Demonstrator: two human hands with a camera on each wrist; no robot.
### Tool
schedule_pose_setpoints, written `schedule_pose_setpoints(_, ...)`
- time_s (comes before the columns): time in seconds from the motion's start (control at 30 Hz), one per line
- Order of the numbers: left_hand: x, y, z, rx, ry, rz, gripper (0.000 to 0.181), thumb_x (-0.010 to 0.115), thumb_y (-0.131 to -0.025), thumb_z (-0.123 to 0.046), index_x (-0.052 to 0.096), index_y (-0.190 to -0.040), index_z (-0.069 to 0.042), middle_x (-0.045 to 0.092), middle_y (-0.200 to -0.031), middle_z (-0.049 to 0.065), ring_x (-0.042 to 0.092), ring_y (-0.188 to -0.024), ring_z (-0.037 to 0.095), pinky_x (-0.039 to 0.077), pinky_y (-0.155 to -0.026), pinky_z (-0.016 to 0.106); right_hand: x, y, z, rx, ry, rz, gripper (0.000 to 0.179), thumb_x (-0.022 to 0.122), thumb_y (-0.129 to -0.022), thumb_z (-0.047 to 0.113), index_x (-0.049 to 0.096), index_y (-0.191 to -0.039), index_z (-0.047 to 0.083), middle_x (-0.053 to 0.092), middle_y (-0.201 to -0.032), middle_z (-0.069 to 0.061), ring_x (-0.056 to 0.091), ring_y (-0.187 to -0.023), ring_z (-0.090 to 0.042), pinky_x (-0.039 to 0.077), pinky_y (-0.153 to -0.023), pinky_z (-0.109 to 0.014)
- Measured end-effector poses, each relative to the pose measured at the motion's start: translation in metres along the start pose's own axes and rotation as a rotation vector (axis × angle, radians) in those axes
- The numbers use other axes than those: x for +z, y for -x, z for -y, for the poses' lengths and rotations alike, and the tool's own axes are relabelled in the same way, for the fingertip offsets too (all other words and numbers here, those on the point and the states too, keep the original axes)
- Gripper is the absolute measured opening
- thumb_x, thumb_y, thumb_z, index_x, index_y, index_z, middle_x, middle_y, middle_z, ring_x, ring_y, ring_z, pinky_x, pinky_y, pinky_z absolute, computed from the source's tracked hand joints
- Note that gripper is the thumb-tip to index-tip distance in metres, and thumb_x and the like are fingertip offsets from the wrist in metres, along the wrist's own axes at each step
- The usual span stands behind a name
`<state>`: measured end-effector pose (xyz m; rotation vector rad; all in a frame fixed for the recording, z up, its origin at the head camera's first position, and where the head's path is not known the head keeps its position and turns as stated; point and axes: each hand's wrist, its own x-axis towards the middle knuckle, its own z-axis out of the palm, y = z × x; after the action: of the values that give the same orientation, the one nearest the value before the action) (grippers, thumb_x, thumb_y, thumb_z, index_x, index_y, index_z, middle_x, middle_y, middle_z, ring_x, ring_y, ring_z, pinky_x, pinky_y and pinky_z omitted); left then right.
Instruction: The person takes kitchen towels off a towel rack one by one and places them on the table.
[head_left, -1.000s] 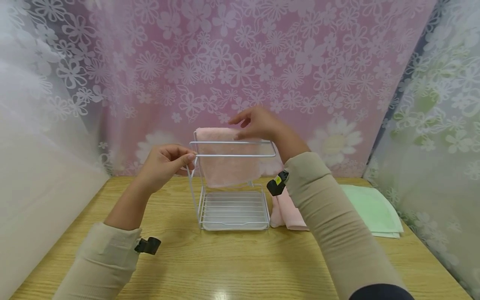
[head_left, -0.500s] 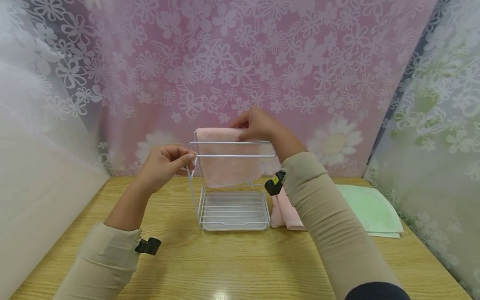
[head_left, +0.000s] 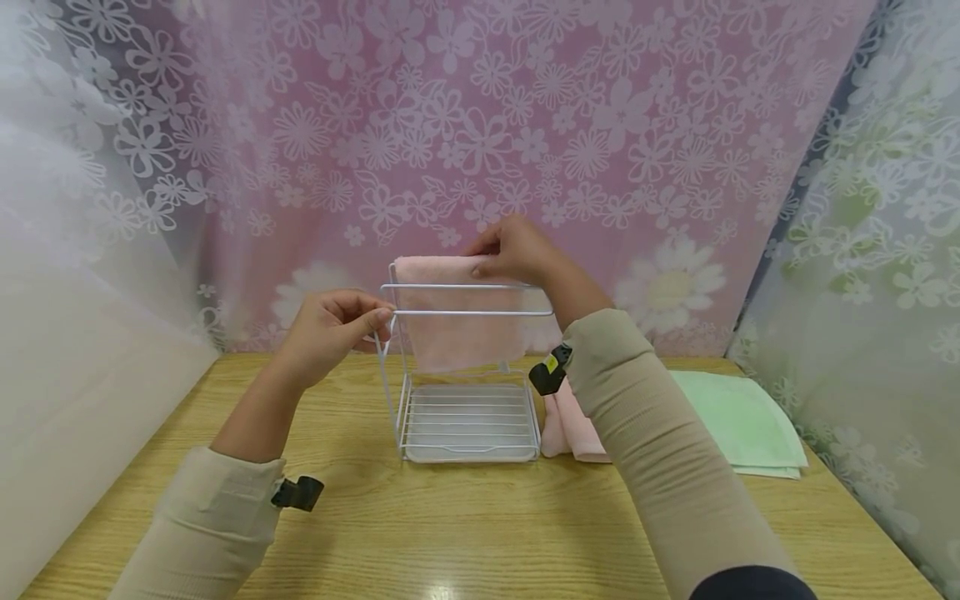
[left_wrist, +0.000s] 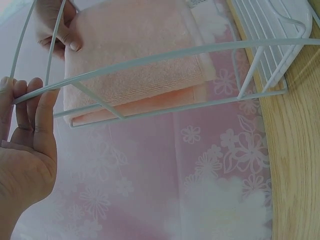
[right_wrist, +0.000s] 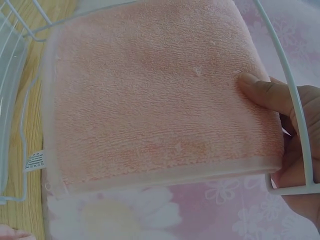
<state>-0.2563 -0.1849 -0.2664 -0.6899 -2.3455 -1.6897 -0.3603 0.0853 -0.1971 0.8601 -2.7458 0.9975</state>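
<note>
Rack: I see it standing on the table, its front bars toward me, the curtain behind.
Hanging towel: over the rack's rear top, behind those bars.
Tray: low in the rack, under its wires.
Left hand: at the rack's left front corner.
Right hand: on the hanging towel's top, toward its right end.
Side towel: just right of the rack.
Outer towel: farther right.

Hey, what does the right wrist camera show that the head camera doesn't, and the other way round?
Only the right wrist view: lines of print on the white label.
Only the head view: the folded green towel and the left hand.
Both: the right hand holding the hanging pink towel, and the white wire rack.
</note>
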Motion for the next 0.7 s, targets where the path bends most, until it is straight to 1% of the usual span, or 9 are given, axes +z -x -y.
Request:
schedule_pose_setpoints(0.07, 0.0005, -0.0002, 0.0002, -0.002, -0.003, 0.002, 0.022, 0.063, -0.097, -0.019, 0.07, -0.099, 0.002, 0.066, -0.084, 0.019, 0.066, -0.079, 0.028, 0.06, -0.073, 0.036, -0.0004, 0.0005, -0.0005, -0.004, 0.0, -0.014, 0.018, 0.079, -0.083, 0.008, 0.078, -0.101, 0.007, 0.074, -0.097, -0.007, 0.066, -0.087, -0.018, 0.055, -0.08, -0.033)
schedule_pose_setpoints(0.13, 0.0009, -0.0005, 0.0003, -0.004, -0.003, 0.002, 0.021, 0.063, -0.097, -0.019, 0.07, -0.097, 0.001, 0.066, -0.084, 0.017, 0.066, -0.08, 0.03, 0.06, -0.073, 0.037, -0.0006, 0.0006, -0.0013, -0.002, 0.005, -0.026, 0.017, 0.079, -0.083, 0.009, 0.078, -0.1, 0.007, 0.074, -0.096, -0.006, 0.065, -0.087, -0.018, 0.054, -0.079, -0.032)
schedule_pose_setpoints(0.2, 0.0012, -0.0006, 0.0003, -0.006, -0.003, 0.0, 0.021, 0.064, -0.097, -0.02, 0.069, -0.095, 0.001, 0.066, -0.082, 0.015, 0.066, -0.08, 0.03, 0.06, -0.073, 0.036, -0.0006, 0.0002, -0.0019, -0.002, 0.018, -0.046, 0.016, 0.079, -0.083, 0.011, 0.078, -0.099, 0.007, 0.074, -0.095, -0.006, 0.064, -0.087, -0.017, 0.054, -0.078, -0.031)
schedule_pose_setpoints(0.37, 0.0023, -0.0009, -0.0006, 0.0, -0.004, -0.009, 0.023, 0.065, -0.096, -0.022, 0.069, -0.092, 0.0, 0.066, -0.079, 0.01, 0.066, -0.077, 0.026, 0.06, -0.073, 0.038, -0.0015, 0.0, -0.0016, 0.012, 0.004, -0.106, 0.015, 0.08, -0.083, 0.014, 0.079, -0.097, 0.009, 0.073, -0.092, -0.004, 0.064, -0.083, -0.016, 0.053, -0.073, -0.029)
schedule_pose_setpoints(0.43, 0.0027, -0.001, -0.0009, 0.001, -0.007, -0.011, 0.024, 0.065, -0.096, -0.023, 0.069, -0.092, 0.0, 0.066, -0.078, 0.01, 0.065, -0.077, 0.027, 0.06, -0.073, 0.038, -0.0024, 0.0007, -0.001, 0.015, -0.01, -0.127, 0.015, 0.08, -0.083, 0.014, 0.079, -0.097, 0.009, 0.073, -0.092, -0.004, 0.063, -0.082, -0.017, 0.053, -0.072, -0.029)
schedule_pose_setpoints(0.53, 0.0033, -0.0009, -0.0012, -0.003, -0.012, -0.011, 0.024, 0.065, -0.096, -0.024, 0.069, -0.092, 0.0, 0.066, -0.079, 0.01, 0.065, -0.077, 0.028, 0.06, -0.073, 0.038, -0.0042, 0.0032, 0.0001, 0.007, -0.018, -0.154, 0.015, 0.08, -0.083, 0.014, 0.079, -0.097, 0.009, 0.073, -0.093, -0.005, 0.064, -0.082, -0.016, 0.054, -0.072, -0.029)
schedule_pose_setpoints(0.7, 0.0033, -0.0003, -0.0016, -0.01, -0.011, -0.017, 0.026, 0.066, -0.096, -0.025, 0.068, -0.093, 0.001, 0.066, -0.079, 0.011, 0.065, -0.076, 0.024, 0.06, -0.073, 0.036, -0.0072, 0.0091, 0.0034, -0.023, -0.038, -0.188, 0.017, 0.08, -0.082, 0.012, 0.078, -0.098, 0.007, 0.073, -0.097, -0.006, 0.066, -0.086, -0.016, 0.055, -0.075, -0.029)
